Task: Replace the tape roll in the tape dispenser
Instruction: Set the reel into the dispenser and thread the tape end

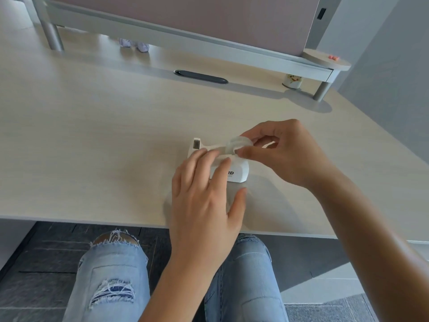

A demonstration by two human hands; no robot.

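Note:
A white tape dispenser [239, 171] stands on the pale wooden desk [104, 140], its cutter end [196, 144] pointing left. My right hand [283, 152] pinches a clear tape roll [239, 145] just above the dispenser's rear well. My left hand [204, 201] rests over the near side of the dispenser, fingers spread and laid on its body, hiding most of it. Whether the roll touches the dispenser I cannot tell.
A grey monitor riser [185, 40] spans the back of the desk, with a small printed cup [292, 81] under its right end and a dark oval cable grommet [200, 76] in front. The desk's front edge is close to my knees [116, 263].

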